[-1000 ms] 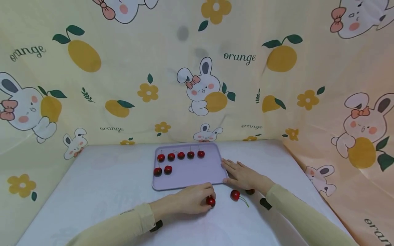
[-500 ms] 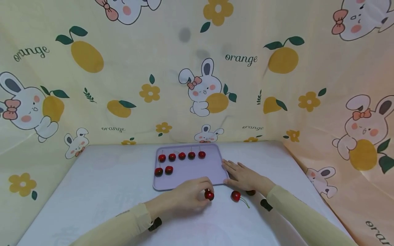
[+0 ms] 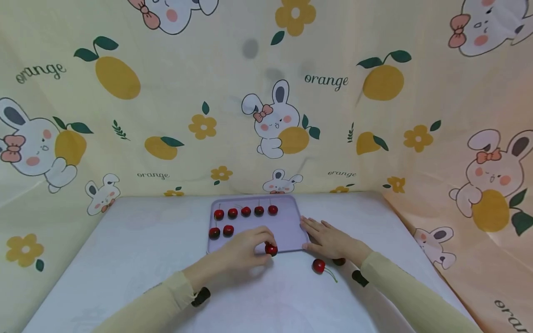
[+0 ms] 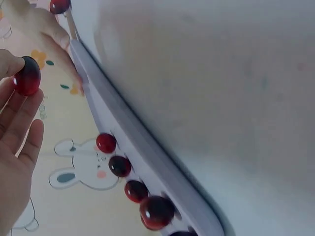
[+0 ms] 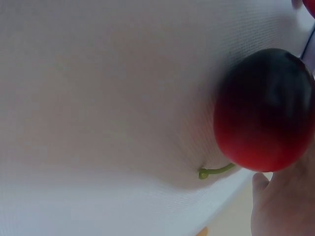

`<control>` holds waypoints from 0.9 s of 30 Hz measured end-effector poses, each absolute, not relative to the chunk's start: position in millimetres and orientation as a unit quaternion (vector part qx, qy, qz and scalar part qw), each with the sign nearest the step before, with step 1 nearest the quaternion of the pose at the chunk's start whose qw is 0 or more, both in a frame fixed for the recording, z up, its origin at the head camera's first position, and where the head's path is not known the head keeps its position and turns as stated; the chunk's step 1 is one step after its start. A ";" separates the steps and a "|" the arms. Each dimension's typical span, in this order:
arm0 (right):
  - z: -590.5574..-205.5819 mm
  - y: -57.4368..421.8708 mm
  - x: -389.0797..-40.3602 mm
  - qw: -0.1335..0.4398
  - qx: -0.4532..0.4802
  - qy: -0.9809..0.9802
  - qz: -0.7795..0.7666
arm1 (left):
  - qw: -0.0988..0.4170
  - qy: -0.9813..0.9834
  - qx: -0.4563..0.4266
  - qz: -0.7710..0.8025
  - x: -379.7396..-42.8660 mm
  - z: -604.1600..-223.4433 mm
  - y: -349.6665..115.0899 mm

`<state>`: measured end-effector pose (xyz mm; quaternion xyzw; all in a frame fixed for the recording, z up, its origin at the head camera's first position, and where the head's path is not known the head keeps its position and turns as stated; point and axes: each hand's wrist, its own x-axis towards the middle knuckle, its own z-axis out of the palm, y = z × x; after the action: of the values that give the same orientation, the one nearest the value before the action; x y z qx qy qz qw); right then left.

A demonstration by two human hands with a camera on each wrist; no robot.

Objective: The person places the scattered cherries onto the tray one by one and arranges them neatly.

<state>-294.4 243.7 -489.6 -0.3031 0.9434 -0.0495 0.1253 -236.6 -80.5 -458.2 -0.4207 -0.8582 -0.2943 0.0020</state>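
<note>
My left hand [image 3: 239, 249] pinches a dark red cherry [image 3: 271, 249] between thumb and fingers, above the front edge of the lilac tray [image 3: 287, 231]. In the left wrist view that cherry [image 4: 27, 76] sits at the fingertips, off the table. My right hand [image 3: 333, 241] lies with straight fingers against the tray's right edge. Several cherries [image 3: 245, 211] form a row along the tray's back, and two more [image 3: 228, 231] lie at its left. A stemmed cherry [image 3: 318, 266] is on the table near my right hand; another cherry [image 3: 339, 261] is partly hidden beneath the wrist.
White cloth [image 3: 145, 249] covers the table. Behind it hangs a yellow curtain [image 3: 233, 92] printed with rabbits and oranges, which continues down the right side. A cherry [image 5: 266, 110] looms large, close to the right wrist camera.
My left hand has lifted the cherry from the table and carried it forward and left to the tray's front edge. My right hand has stayed at the tray.
</note>
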 end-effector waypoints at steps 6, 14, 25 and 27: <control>-491.3 242.3 -292.8 0.129 -0.303 0.943 -0.055 | 0.008 -0.866 -0.391 -0.313 -244.7 -459.5 -92.0; -486.7 241.6 -293.4 0.124 -0.309 0.942 -0.052 | 0.008 -0.873 -0.369 -0.319 -259.3 -460.1 -104.5; -486.6 244.0 -293.9 0.125 -0.308 0.942 -0.050 | 0.006 -0.882 -0.345 -0.321 -283.0 -466.0 -125.0; -487.5 244.5 -294.2 0.125 -0.306 0.942 -0.051 | 0.011 -0.883 -0.344 -0.319 -287.6 -468.4 -127.6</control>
<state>-294.2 244.5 -487.5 -0.3060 0.9424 -0.0512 0.1253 -287.6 -127.6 -468.4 -0.3445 -0.8827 -0.3195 0.0108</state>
